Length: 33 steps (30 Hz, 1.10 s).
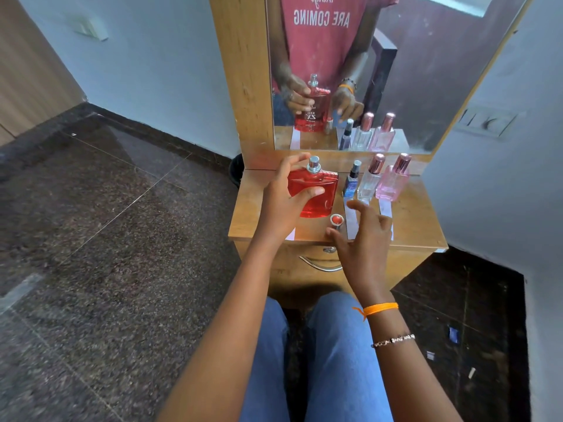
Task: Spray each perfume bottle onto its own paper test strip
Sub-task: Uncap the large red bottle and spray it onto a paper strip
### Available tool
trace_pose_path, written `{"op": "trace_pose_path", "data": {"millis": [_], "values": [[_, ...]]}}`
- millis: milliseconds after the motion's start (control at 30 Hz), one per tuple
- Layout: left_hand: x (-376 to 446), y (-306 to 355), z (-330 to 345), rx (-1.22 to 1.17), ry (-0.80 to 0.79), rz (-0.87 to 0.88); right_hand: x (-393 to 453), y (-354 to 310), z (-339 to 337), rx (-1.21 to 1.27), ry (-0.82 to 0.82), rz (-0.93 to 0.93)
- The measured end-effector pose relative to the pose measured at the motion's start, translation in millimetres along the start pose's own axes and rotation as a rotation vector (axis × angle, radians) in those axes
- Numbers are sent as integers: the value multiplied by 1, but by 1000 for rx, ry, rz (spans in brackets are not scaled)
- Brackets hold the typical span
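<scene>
My left hand (281,197) grips a big red perfume bottle (316,193) with its silver sprayer bare, held upright over the wooden dresser top (417,220). Its red cap (337,221) stands on the top just below the bottle. My right hand (364,236) hovers beside the cap with fingers spread and holds nothing. To the right stand a small blue bottle (352,181), a clear bottle (370,181) and a pink bottle (393,179). White paper strips (385,207) lie in front of them; a strip corner (291,233) shows under my left wrist.
A mirror (426,71) rises behind the bottles and reflects them and my hands. A drawer with a metal handle (320,264) sits under the top. My knees are below the drawer. White walls close in on both sides; dark stone floor lies to the left.
</scene>
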<state>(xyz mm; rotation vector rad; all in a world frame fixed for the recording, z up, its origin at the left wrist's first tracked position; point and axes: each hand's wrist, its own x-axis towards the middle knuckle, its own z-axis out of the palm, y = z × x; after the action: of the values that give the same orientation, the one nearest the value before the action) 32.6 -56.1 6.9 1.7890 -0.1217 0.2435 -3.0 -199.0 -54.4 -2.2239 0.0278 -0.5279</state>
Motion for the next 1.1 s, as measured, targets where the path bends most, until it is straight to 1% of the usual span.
{"op": "trace_pose_path", "data": {"millis": [67,100,133,200,267,333,500,567,667,867,967,1067,1100], "values": [[0,0,0,-3,2,4,2,-9,-7,56,85,-80],[0,0,0,-10,-2,6,5,-15,-11,94,98,-124],[0,2,0,-20,-10,9,9,-21,-13,129,83,-167],[1,4,1,-44,-37,19,20,-32,-16,188,-3,-226],[1,6,2,-53,-52,34,31,-40,-15,211,-86,-254],[2,6,2,-48,-42,48,39,-45,-13,206,-124,-275],[8,1,-1,-22,-19,59,48,-38,-10,291,-192,-210],[6,-3,0,-18,-16,59,48,-29,-12,306,-162,-175],[3,-8,2,-25,23,71,37,-15,-13,299,-64,-124],[0,-9,5,-27,63,102,12,1,6,218,-178,12],[-2,-7,1,-23,76,103,19,5,9,165,-143,-2],[-3,-7,-6,-28,90,82,22,2,4,117,-160,-20],[-4,-7,-9,-22,90,73,22,0,2,97,-130,-44]]}}
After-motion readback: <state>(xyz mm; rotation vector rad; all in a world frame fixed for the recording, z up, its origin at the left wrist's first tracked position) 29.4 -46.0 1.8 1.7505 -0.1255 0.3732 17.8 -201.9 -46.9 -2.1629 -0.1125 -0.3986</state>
